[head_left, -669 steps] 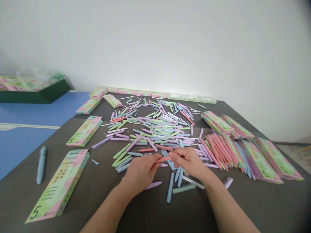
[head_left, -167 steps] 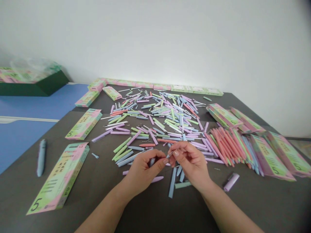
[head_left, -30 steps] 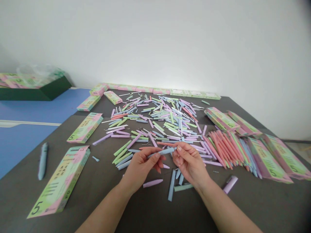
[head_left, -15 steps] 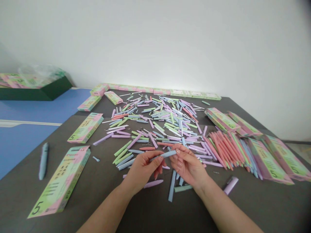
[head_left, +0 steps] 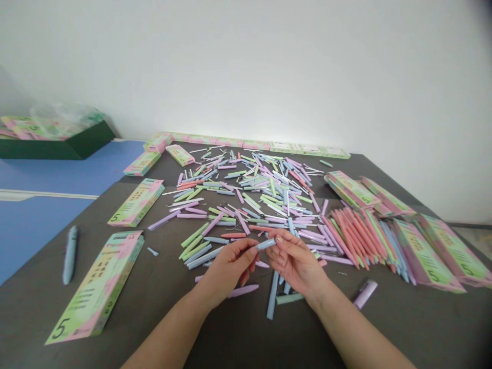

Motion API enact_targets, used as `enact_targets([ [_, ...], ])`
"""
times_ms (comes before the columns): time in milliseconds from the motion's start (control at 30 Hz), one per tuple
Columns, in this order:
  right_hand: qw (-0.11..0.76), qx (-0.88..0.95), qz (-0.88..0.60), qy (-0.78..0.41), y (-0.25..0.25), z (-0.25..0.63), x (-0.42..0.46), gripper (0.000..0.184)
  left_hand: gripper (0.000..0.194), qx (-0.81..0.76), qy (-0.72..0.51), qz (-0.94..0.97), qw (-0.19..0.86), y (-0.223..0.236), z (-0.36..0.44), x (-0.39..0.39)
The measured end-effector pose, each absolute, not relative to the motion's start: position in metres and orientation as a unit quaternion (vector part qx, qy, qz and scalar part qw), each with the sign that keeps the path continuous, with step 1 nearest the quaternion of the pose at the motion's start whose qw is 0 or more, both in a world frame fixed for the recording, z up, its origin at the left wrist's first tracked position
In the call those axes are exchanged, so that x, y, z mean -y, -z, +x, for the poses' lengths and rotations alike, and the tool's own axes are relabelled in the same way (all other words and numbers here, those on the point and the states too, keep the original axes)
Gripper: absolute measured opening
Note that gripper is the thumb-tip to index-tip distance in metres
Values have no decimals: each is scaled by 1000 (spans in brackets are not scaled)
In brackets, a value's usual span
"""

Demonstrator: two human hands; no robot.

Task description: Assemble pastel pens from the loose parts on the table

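Between both hands, near the front middle of the table, is a light blue pen (head_left: pixel 266 244). My left hand (head_left: pixel 232 265) pinches its left end, and the fingers hide part of it. My right hand (head_left: pixel 294 259) has its thumb and fingertips closed on the right end. Under and beyond the hands spreads a loose heap of pen parts (head_left: pixel 265 189) in purple, blue, green and coral, with white refills among them. A purple pen barrel (head_left: pixel 243 290) lies just below my left hand. Near my right wrist are a blue barrel (head_left: pixel 272 297) and a green piece (head_left: pixel 289 298).
A row of coral, green and blue pens (head_left: pixel 359 236) lies at the right, beside pink-green boxes (head_left: pixel 434 251). More boxes line the left side, including a large one (head_left: pixel 98 284), and the back edge. A dark green tray (head_left: pixel 82 141) stands at far left on a blue surface (head_left: pixel 46 220).
Less of the blue pen shows between the hands, and its tilt has shifted slightly. Both hands have barely moved. The things on the table look the same.
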State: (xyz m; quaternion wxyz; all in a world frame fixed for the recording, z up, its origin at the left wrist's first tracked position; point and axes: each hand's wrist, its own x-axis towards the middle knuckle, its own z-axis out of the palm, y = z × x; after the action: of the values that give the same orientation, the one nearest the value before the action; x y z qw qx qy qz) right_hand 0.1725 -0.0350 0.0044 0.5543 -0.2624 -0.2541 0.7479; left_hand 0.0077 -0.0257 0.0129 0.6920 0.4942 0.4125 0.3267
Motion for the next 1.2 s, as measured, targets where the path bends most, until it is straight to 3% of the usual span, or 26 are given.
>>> enact_targets([
  [233, 657, 331, -373, -565, -18, 191, 27, 10, 20, -383, -511, 346, 688, -16, 0, 17],
  [333, 652, 399, -437, -475, -15, 197, 24, 12, 19, -370, -580, 295, 663, -21, -5, 13],
  [633, 427, 630, -619, -195, -18, 204, 13, 19, 22, -386, -648, 228, 616, -24, -10, 5],
  [733, 316, 670, -655, -147, -28, 221, 9, 22, 23, -383, -645, 228, 621, -25, -9, 7],
  [833, 173, 719, -659, -141, -34, 236, 10, 24, 24, -381, -641, 229, 626, -26, -9, 8],
  [933, 83, 734, -654, -162, -35, 244, 17, 25, 24, -378, -641, 230, 627, -26, -8, 8],
  [1200, 14, 756, -629, -182, -21, 247, 26, 20, 23, -381, -630, 241, 632, -22, -6, 8],
])
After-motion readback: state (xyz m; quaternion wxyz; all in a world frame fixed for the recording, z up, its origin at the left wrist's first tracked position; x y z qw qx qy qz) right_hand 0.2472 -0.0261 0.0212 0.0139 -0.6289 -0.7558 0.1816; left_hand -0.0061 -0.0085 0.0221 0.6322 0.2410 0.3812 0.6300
